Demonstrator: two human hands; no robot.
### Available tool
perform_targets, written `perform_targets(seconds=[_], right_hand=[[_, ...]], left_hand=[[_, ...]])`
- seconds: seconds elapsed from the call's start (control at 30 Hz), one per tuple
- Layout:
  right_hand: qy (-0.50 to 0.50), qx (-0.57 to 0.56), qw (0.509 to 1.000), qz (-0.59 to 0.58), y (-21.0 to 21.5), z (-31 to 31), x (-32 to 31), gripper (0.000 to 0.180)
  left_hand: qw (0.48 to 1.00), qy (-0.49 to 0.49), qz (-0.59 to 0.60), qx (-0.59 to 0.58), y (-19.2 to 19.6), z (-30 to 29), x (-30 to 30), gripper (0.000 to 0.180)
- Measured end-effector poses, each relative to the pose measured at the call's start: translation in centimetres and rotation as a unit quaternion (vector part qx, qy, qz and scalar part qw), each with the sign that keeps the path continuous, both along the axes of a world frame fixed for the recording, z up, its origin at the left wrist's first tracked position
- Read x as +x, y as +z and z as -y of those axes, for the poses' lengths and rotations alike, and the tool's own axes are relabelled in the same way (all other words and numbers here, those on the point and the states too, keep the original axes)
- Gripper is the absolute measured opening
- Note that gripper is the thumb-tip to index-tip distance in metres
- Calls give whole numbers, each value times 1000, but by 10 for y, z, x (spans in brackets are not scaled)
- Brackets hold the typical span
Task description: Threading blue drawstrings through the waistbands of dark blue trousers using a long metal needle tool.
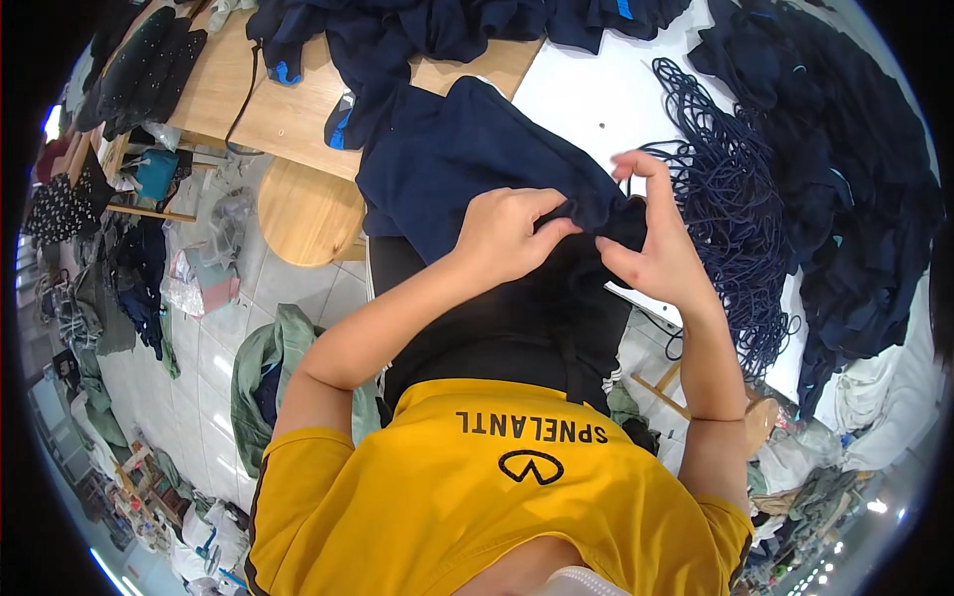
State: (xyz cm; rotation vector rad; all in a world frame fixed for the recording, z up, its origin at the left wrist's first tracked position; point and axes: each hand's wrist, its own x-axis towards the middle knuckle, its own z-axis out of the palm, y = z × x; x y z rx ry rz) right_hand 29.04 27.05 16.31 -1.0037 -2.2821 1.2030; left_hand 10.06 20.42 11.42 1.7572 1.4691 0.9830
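Observation:
A navy garment point(467, 149) lies over the table's near edge and comes toward my lap. My left hand point(512, 233) is closed in a pinch on its gathered edge. Opposite, my right hand point(666, 243) curves round the bunched dark end of the same garment, its thumb against the cloth and its index finger raised and bent. The lower fingers of this hand are hidden. A thin dark cord shows near the raised fingertips; whether they grip it I cannot tell. To the right lies a tangled heap of navy cords point(730, 219).
More navy garments point(427, 30) lie along the far side of the wooden table point(308, 99). A dark cloth pile point(845, 179) covers the right of the white tabletop point(576, 89). A round wooden stool point(310, 211) stands at left, and green cloth point(263, 377) hangs beside me.

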Motion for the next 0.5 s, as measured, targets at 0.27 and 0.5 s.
perform_targets(seconds=[0.27,0.5], right_hand=[[-242,198,912,266,-80,-10,80,108],[-63,313,944,-82,5,26,8,110]], left_hand=[[889,144,-329,286,61,8,-120,18],[731,-11,-359,580,80,-54,-82,15]])
